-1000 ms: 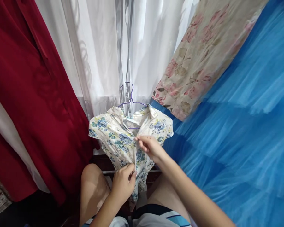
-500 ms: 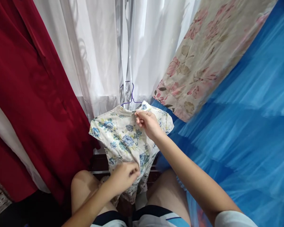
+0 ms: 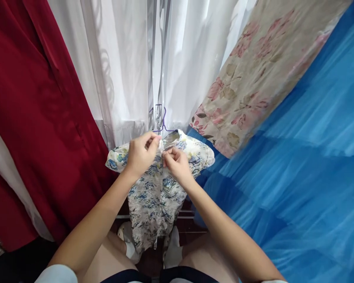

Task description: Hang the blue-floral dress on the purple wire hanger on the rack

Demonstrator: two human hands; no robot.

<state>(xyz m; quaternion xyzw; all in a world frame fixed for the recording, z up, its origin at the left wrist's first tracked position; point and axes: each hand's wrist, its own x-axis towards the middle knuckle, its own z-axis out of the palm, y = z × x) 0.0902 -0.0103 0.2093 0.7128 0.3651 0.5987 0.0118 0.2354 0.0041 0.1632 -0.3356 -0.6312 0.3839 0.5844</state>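
Note:
A short-sleeved white dress (image 3: pixel 147 200) with a blue floral print hangs before me on a purple hanger (image 3: pixel 164 118). A straight seam or closure runs down its middle. At the neckline, my left hand (image 3: pixel 142 154) is closed, thumb and fingers pinching the dress's edge on the left of that line. Just right of it and slightly lower, my right hand (image 3: pixel 177 163) also pinches the dress by the top of the middle line. Whatever small part lies between the right fingertips is hidden. The neck opening gapes a little behind my hands.
White curtain-like cloth (image 3: pixel 124 70) with hanging straps (image 3: pixel 161 59) is behind the hanger. Red cloth (image 3: pixel 61 157) hangs at left; pink-flowered beige fabric (image 3: pixel 236 94) and blue layered tulle (image 3: pixel 297 169) at right. My feet in white socks (image 3: pixel 173 245) are below.
My left hand has risen from the dress's lower front to the neckline. My right hand has moved slightly down. The dress's middle line now shows, and its skirt hangs straighter.

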